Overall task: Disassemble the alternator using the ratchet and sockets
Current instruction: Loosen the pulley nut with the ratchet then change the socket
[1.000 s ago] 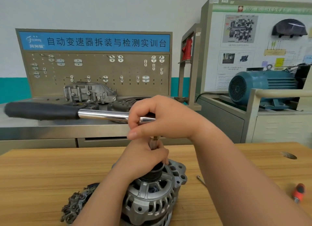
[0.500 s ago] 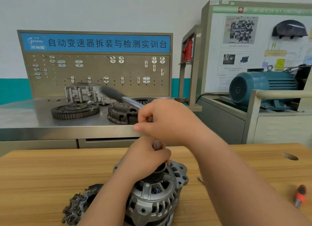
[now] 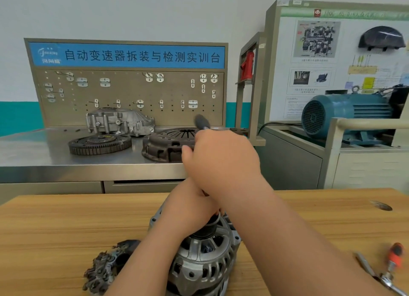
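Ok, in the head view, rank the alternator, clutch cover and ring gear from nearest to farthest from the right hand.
1. alternator, just below the right hand, on the wooden table.
2. clutch cover, behind the hand, on the steel bench.
3. ring gear, farther left on that bench.

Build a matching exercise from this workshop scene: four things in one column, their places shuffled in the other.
Things
1. alternator
2. ratchet
3. toothed flywheel
4. orange-handled tool

Places
A. on the steel bench
B. gripped in the right hand
C. near the right end of the wooden table
D. on the wooden table, below the left hand

Pairs: 1-D, 2-B, 3-A, 4-C
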A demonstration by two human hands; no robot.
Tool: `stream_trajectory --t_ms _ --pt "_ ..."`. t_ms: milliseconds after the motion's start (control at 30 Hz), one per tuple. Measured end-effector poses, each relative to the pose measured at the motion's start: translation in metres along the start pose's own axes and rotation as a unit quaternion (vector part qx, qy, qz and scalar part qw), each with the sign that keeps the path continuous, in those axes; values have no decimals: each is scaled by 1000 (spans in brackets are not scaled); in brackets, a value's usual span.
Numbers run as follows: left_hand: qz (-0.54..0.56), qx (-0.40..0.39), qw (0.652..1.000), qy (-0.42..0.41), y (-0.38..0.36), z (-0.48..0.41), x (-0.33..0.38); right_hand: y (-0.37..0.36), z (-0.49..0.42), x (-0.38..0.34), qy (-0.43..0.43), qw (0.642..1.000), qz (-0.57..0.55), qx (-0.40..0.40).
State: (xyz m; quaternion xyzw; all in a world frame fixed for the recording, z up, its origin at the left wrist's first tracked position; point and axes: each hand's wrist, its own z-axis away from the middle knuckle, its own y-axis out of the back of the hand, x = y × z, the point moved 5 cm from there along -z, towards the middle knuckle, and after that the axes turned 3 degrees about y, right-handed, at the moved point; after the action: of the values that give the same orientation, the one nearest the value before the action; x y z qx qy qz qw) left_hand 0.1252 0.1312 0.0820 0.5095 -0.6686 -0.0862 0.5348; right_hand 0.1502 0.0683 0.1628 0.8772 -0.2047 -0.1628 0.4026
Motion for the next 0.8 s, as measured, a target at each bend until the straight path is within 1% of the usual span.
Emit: stream_trajectory --t_ms 67,133,200,267,333,367,433,467,533,567,633,700,733,800 --pt "31 -6 999 12 -1 0 -2 3 -1 8 -2 999 7 -37" --pt "67 -28 997 15 -4 1 -2 7 -1 9 54 994 -39 -85" --pt "81 -37 996 10 -4 2 -2 10 2 4 138 972 -147 -123" --pt "84 -35 996 4 -4 1 -5 13 5 0 213 937 -234 -146" --pt "80 -36 996 4 -4 0 -7 15 8 2 244 915 -286 -145" --pt "78 -40 996 3 -4 0 -7 16 9 4 241 915 -296 -131" --pt "81 -47 996 -6 -5 -1 -4 12 8 8 194 938 -276 -79" --pt "83 -45 995 -11 -4 -1 -1 9 8 8 158 957 -240 -49" --pt "75 -27 997 -17 -1 0 2 5 8 1 94 987 -129 -3" --pt "60 -19 998 -16 0 0 2 3 7 -2 70 994 -78 13" --pt "38 -8 999 -13 1 0 0 1 3 -4 34 999 -13 26" --pt "47 -5 999 -17 0 -1 -1 1 0 0 25 999 15 19" --pt "60 -7 998 -21 -1 -1 -2 2 0 1 34 999 15 12" --pt "86 -17 996 -24 -2 0 0 6 2 3 69 997 -28 -10"
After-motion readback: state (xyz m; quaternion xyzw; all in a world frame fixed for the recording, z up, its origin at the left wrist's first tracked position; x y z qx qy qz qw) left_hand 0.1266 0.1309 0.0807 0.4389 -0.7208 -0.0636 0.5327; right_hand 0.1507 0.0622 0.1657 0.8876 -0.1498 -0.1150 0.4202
